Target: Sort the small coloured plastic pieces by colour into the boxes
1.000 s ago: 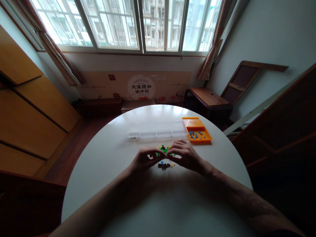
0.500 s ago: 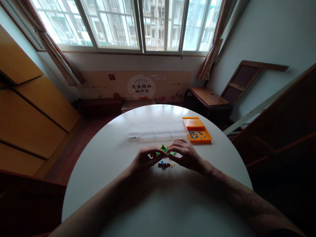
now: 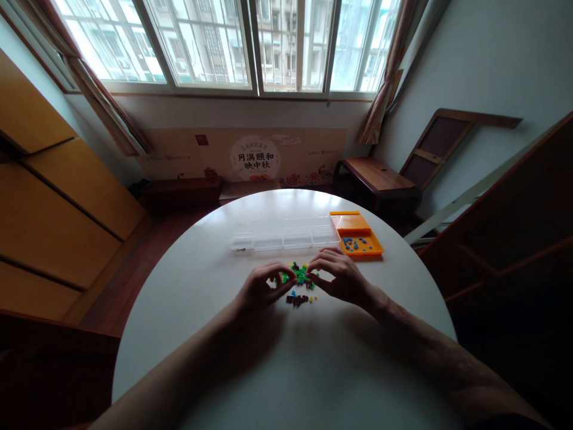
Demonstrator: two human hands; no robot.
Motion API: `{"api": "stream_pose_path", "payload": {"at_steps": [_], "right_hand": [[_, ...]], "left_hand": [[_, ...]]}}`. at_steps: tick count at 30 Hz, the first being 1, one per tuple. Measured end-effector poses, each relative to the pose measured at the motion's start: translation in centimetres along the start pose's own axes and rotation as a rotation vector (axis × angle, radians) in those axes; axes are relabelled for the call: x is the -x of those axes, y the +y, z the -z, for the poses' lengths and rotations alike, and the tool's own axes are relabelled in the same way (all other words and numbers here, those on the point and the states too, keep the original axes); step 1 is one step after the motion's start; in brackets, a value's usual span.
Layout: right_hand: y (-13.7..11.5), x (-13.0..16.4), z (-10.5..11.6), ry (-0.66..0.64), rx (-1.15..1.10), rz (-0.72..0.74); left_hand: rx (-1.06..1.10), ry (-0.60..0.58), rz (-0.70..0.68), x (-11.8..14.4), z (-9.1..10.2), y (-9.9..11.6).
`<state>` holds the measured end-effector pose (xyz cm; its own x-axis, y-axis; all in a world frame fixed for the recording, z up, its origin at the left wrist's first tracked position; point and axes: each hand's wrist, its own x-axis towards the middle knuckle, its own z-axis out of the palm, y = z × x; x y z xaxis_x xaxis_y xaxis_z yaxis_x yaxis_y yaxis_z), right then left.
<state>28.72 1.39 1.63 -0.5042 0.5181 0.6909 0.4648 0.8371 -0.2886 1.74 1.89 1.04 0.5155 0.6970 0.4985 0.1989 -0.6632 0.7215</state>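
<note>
Clear compartment box point(image 3: 286, 240) and orange tray point(image 3: 358, 236) on round white table point(image 3: 277, 358), window point(image 3: 233, 42) beyond.

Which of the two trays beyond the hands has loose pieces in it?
The orange tray at the right end, holding small blue pieces. The long clear compartment tray to its left looks nearly bare, apart from something small at its left end.

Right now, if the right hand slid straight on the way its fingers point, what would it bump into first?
The right hand points leftward, so it would likely meet the little pile of colourful pieces first, right at its fingertips. Just past that is the left hand. Depth is hard to judge here.
</note>
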Motion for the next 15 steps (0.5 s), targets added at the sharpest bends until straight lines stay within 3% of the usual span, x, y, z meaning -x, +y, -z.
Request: {"api": "stream_pose_path", "payload": {"at_steps": [7, 15], "right_hand": [[3.9, 1.4, 3.8, 0.106, 0.213, -0.326], [7.8, 3.3, 5.6, 0.116, 0.328, -0.621]], "left_hand": [[-0.364, -0.052, -0.113, 0.1, 0.9, -1.0], [-0.360, -0.138, -0.107, 0.6, 1.5, -1.1]]}}
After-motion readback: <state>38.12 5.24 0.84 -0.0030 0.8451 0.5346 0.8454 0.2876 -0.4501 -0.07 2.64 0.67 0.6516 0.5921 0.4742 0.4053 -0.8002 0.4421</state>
